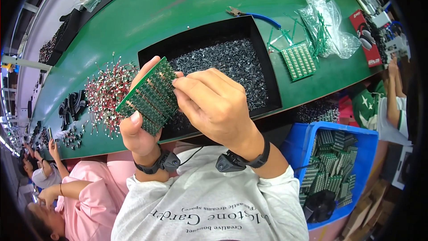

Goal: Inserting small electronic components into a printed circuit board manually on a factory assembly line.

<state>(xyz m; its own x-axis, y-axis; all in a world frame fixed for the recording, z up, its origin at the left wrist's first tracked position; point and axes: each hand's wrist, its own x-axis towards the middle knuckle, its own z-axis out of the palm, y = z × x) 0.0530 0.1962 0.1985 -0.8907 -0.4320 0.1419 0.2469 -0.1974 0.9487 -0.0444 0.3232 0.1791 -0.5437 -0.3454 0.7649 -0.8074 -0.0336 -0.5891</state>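
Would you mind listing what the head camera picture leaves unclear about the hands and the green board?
- Right hand fingertips at the green circuit board: anything pinched there is too small to tell.
- Board's lower corner: covered by the left hand.
- Black tray near edge: hidden behind both hands.
- Blue bin: partly cut off by the right forearm.

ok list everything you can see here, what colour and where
circuit board: one, green, held up in the left hand, right fingers on its top edge
tray: one, black, mid table, filled with small dark grey parts
wired parts: a pile, red and white, left of the tray
second circuit board: one, green, flat on the table right of the tray
clear bags: several, one far right with green strips, others top left
cutters: one, blue handles, behind the tray
bin: one, blue, lower right, stacked with green boards
table: one, green
left hand: one, black wristband
right hand: one, black wristband
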